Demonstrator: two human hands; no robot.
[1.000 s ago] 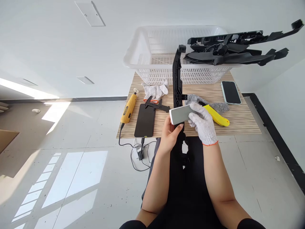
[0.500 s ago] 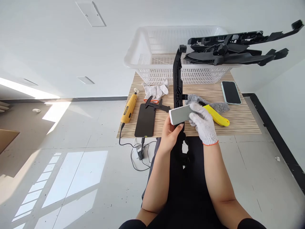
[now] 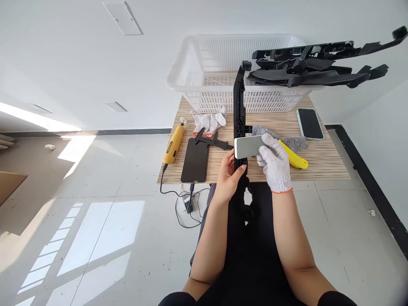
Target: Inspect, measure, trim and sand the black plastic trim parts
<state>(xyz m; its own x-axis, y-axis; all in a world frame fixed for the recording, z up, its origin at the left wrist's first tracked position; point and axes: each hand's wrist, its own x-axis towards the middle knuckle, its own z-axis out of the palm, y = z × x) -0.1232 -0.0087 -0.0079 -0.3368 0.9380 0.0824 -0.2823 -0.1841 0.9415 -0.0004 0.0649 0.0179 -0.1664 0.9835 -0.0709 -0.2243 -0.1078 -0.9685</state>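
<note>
Grey block (image 3: 249,147), right hand (image 3: 276,165) clasped around it

Grey block (image 3: 249,146), black part (image 3: 238,102) (yellow cutter (image 3: 295,159))

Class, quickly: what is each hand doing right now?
Left hand: closed around the long black plastic part.
Right hand, gloved: closed on the grey block.

Tabletop (image 3: 325,165) lies free right of the knife (image 3: 295,159); black part (image 3: 238,102) and basket (image 3: 204,68) block centre-back.
</note>
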